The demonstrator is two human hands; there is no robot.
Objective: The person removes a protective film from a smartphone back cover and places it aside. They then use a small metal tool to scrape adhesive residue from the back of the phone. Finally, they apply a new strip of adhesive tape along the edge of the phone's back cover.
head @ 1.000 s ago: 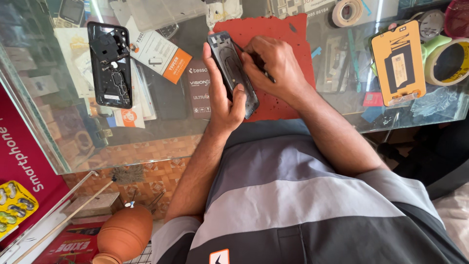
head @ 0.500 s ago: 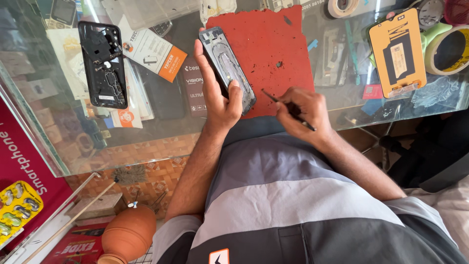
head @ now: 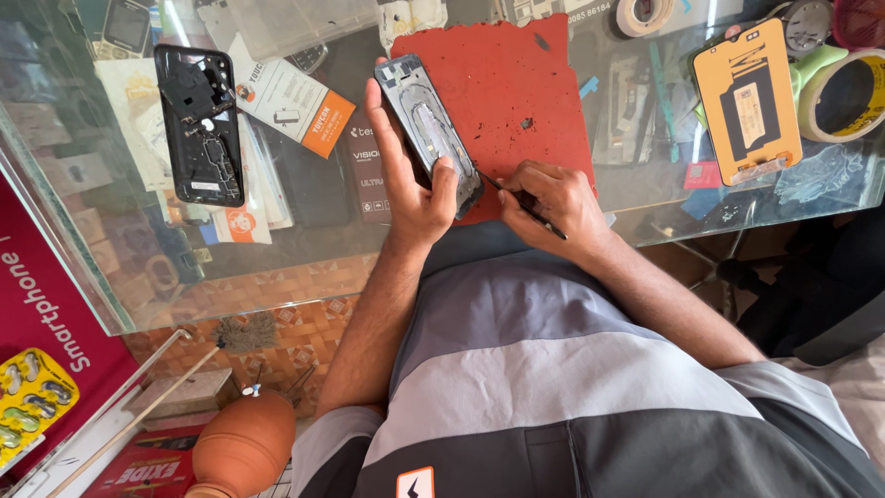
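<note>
The left hand [head: 410, 189] holds an opened phone frame [head: 430, 132] up over the near edge of the glass table [head: 304, 249], its fingers [head: 385, 129] running along the frame's left side and the thumb pressed against its right edge near the bottom. The frame tilts, top end pointing away and to the left, and its bare inner side with a metal plate faces up. Part of it lies over the red work mat [head: 525, 83] spread on the table.

The right hand [head: 553, 198] sits just beside the frame's lower corner, fingers closed around a thin dark tool [head: 521, 198] held like a pen. The tool's tip points at the bottom right corner of the frame; whether it touches there cannot be told.

On the mat, beyond the right hand, lies 1 small dark speck of a part [head: 526, 122]. Well to the left, a black phone back with exposed internals [head: 198, 124] lies flat on the glass, next to a white and orange card [head: 290, 106]. To the right rest an orange phone-shaped package [head: 747, 101] and a roll of pale green tape [head: 843, 92]. Below the table edge, on the floor side, stands a brown rubber blower bulb [head: 241, 447].
</note>
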